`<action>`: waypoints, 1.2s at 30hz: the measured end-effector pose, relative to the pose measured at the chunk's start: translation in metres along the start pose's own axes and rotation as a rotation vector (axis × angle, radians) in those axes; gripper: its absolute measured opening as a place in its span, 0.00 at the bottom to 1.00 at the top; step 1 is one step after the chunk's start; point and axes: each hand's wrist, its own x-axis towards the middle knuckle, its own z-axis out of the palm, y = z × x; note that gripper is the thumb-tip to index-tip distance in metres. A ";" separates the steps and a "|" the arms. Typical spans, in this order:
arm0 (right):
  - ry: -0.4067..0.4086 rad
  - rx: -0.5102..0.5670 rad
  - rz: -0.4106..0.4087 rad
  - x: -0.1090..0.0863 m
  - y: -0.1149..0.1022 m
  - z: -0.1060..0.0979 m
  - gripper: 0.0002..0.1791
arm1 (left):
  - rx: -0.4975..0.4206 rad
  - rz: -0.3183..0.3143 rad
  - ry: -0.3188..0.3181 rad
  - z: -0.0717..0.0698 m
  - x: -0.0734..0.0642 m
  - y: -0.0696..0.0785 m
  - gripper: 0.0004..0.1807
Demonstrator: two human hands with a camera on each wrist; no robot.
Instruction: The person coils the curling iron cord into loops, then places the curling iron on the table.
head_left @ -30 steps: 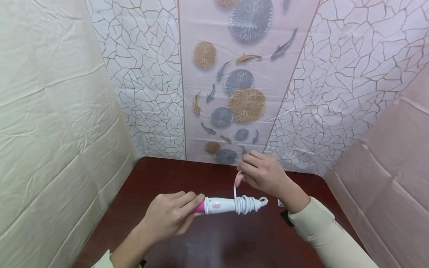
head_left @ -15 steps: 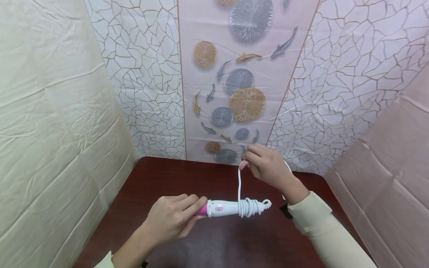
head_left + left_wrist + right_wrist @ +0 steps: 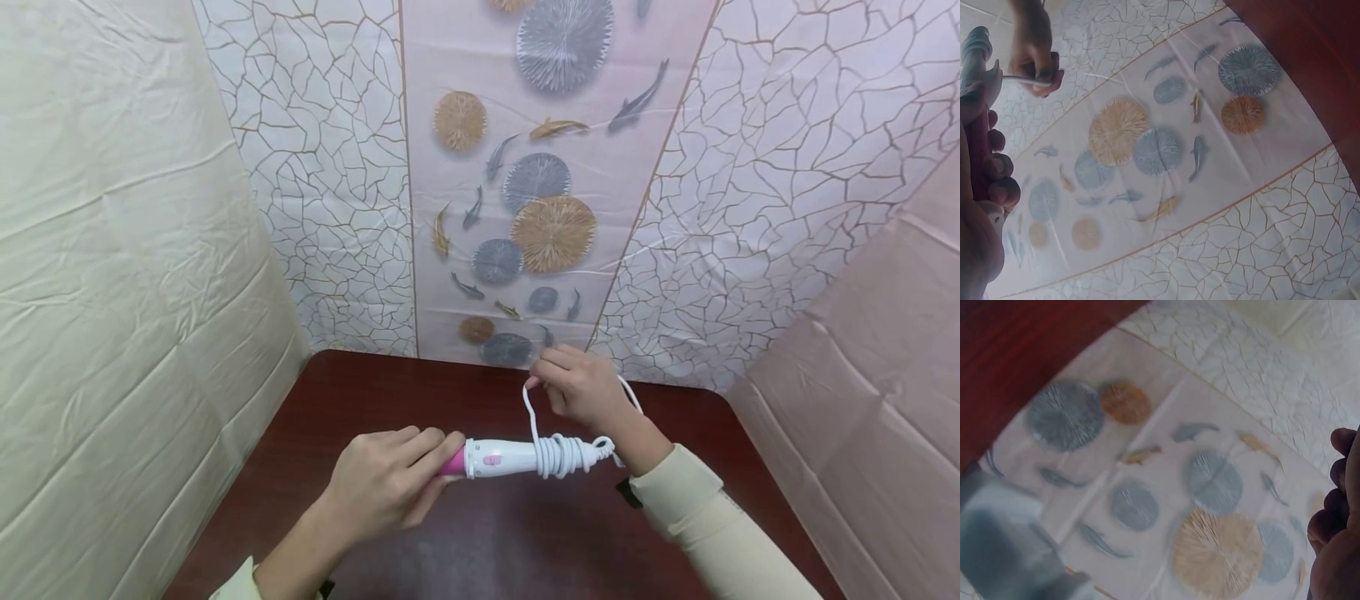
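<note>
A curling iron [image 3: 504,458] with a white handle and pink barrel is held level over the table. My left hand [image 3: 386,479] grips it by the barrel, covering most of the pink part; the left wrist view shows fingers curled round that barrel [image 3: 979,159]. Several turns of white cord [image 3: 558,456] wrap the handle's right end. My right hand [image 3: 585,392], above those coils, pinches the cord where it rises from them. The cord's loose part [image 3: 628,392] passes behind the right wrist. In the right wrist view only curled fingers [image 3: 1335,515] show at the edge.
The dark red-brown tabletop [image 3: 375,392] lies below both hands. A patterned cloth [image 3: 337,208] hangs behind it, with plain cloth walls [image 3: 135,292] at both sides. A blurred grey-blue shape [image 3: 1010,544] fills the lower left of the right wrist view.
My right hand rose with the cord, then came back down and slightly left. The cord's loose part came into view behind the right wrist. The curling iron has shifted slightly right.
</note>
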 end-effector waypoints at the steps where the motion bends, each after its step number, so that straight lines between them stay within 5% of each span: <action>1: -0.002 0.012 0.004 -0.003 -0.003 0.003 0.07 | 0.010 -0.003 0.009 -0.001 0.000 -0.001 0.17; 7: -0.068 0.063 0.061 -0.022 -0.025 0.013 0.07 | 0.069 -0.028 0.036 -0.004 0.001 -0.006 0.16; 11: -0.118 -0.023 0.060 -0.033 -0.042 0.018 0.06 | 0.090 -0.040 0.037 -0.006 0.001 -0.010 0.16; 14: -0.070 -0.092 0.018 -0.039 -0.053 0.021 0.05 | 0.092 -0.057 0.031 -0.006 0.001 -0.013 0.15; 19: 0.063 -0.096 -0.151 -0.044 -0.072 0.024 0.22 | 0.080 -0.123 -0.013 -0.005 -0.004 -0.017 0.16; 27: 0.190 -0.047 -0.318 -0.031 -0.090 0.005 0.20 | 0.027 -0.231 -0.156 -0.001 -0.015 -0.025 0.18; 36: 0.305 -0.019 -0.417 -0.003 -0.090 -0.021 0.16 | 0.021 -0.242 -0.191 0.003 -0.019 -0.027 0.19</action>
